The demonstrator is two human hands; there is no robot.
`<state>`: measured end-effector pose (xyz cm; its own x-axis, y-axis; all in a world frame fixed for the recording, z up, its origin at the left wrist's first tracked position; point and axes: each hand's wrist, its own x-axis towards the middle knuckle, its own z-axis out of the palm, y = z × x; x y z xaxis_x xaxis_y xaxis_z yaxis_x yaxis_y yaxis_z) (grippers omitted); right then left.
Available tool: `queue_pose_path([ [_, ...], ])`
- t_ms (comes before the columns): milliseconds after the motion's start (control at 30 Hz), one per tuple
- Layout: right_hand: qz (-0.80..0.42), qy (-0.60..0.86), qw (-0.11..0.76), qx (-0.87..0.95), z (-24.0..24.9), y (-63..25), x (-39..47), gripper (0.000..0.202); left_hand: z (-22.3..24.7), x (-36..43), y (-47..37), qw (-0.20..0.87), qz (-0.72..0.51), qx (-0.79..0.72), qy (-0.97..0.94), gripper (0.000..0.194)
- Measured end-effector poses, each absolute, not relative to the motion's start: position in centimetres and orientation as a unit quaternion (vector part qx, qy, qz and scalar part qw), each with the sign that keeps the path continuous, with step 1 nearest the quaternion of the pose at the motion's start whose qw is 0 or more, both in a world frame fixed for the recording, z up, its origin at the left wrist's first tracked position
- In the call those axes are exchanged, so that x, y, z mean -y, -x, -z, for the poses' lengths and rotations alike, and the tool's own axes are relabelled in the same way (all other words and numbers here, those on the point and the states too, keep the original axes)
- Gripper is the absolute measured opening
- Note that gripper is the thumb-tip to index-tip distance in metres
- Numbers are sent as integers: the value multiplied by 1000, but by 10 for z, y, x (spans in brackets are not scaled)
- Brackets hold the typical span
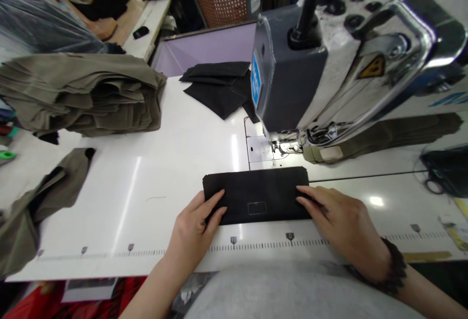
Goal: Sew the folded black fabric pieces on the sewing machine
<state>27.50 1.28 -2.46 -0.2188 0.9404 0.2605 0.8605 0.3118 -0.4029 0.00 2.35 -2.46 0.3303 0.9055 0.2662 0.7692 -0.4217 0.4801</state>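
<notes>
A flat black fabric piece (252, 190) with clipped upper corners lies on the white sewing table in front of me. Near its lower edge shows a small pale stitched or marked rectangle. My left hand (195, 219) pinches its left end, thumb and forefinger on top. At the right end my right hand (332, 216) grips it the same way; a dark beaded bracelet circles that wrist. Just beyond the fabric stands the sewing machine (292, 75), its presser foot (281, 147) above the metal needle plate (260, 149).
A thick stack of olive fabric (109, 95) stands at the left, with a loose olive piece (66, 182) nearer me. More black pieces (219, 83) lie behind the needle plate. Olive strips (383, 136) rest under the machine arm. A ruler scale (256, 246) runs along the front edge.
</notes>
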Motion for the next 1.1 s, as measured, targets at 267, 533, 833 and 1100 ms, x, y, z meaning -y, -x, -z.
queue_pose_path([
  [267, -82, 580, 236, 776, 25, -275, -13, 24, 25, -25, -1, 144, -241, -526, -803, 27],
  [533, -89, 599, 204, 769, 21, -272, -17, 28, 23, -25, -2, 162, -243, -535, -793, 27],
  [833, -85, 597, 203, 772, 24, -277, -15, 33, 20, -22, -2, 228, -240, -579, -745, 26],
  [1100, -29, 575, 191, 795, 25, -279, -16, 44, 15, -22, -6, 255, -226, -598, -726, 27],
])
